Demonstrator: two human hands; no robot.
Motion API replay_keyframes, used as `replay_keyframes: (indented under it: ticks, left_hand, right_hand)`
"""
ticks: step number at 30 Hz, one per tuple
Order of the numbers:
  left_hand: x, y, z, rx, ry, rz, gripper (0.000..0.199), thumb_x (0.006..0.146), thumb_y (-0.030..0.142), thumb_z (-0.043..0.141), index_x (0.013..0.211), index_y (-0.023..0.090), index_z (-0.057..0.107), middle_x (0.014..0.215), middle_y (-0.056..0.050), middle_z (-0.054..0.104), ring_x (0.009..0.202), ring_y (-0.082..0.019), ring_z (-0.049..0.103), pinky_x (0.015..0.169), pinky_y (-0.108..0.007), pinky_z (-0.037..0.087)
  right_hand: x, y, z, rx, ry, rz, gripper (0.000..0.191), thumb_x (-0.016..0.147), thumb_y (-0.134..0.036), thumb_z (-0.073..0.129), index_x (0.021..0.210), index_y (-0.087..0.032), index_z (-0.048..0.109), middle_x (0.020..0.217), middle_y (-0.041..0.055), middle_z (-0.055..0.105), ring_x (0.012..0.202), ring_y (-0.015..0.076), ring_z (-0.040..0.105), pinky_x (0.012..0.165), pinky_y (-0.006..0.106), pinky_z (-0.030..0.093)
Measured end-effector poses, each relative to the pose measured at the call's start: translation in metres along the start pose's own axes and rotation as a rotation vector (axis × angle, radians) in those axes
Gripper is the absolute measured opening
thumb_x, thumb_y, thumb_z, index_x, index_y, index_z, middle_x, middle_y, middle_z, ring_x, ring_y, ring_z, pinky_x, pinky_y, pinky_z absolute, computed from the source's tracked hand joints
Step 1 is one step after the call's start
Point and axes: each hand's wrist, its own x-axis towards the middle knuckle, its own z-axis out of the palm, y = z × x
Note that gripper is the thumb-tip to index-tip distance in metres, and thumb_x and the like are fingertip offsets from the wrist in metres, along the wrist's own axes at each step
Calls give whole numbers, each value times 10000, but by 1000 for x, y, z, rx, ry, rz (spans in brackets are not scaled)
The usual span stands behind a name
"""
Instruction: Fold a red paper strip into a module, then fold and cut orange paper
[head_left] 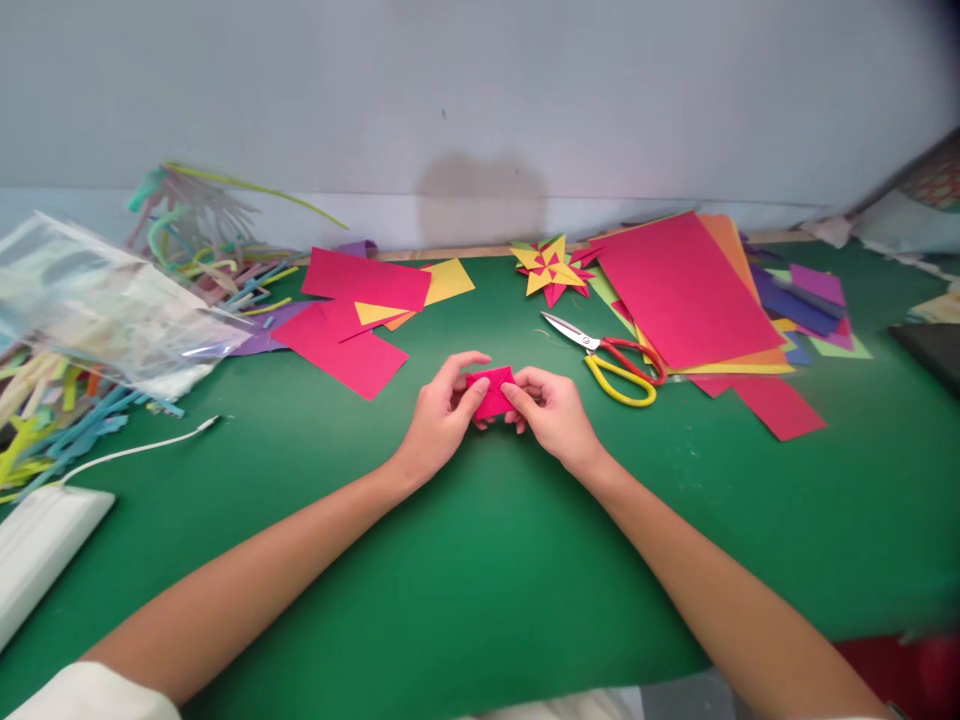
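A small folded piece of red paper (494, 393) is held up just over the green table (480, 580). My left hand (448, 405) pinches its left side, thumb on the face turned to me. On the opposite side my right hand (546, 408) grips it the same way, the fingers partly hidden behind the paper. Crease lines show faintly near its upper edge. Beyond my right hand lie scissors (600, 352) with one red and one yellow handle, blades apart. A red and yellow folded paper star (550, 268) rests behind them.
Red sheets (690, 300) over orange ones are stacked at the right, with coloured scraps (806, 300) beside them. Loose red pieces (349, 350) lie left of centre. Farther left are a clear plastic bag (112, 300), several paper strips (217, 275) and a white device (49, 550) with a cable.
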Motion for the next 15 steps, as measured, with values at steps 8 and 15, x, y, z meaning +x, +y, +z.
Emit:
replay_keyframes:
  ticks: [8, 15]
  left_hand:
    - [-1, 2, -2, 88, 32, 58, 363, 984, 417, 664, 1296, 249, 743, 1196, -60, 788, 694, -152, 719, 722, -308, 628]
    - [0, 1, -3, 163, 31, 102, 325, 1008, 440, 621, 1191, 218, 773, 1129, -63, 791, 971, -206, 732, 859, -299, 586]
  right_hand:
    - [1, -6, -2, 80, -37, 17, 408, 882, -606, 739, 908, -200, 716, 699, 24, 722, 590, 169, 673, 496, 265, 543]
    - [0, -3, -3, -31, -37, -32, 398, 945, -601, 659, 907, -213, 740, 697, 21, 705, 564, 170, 631, 500, 286, 512]
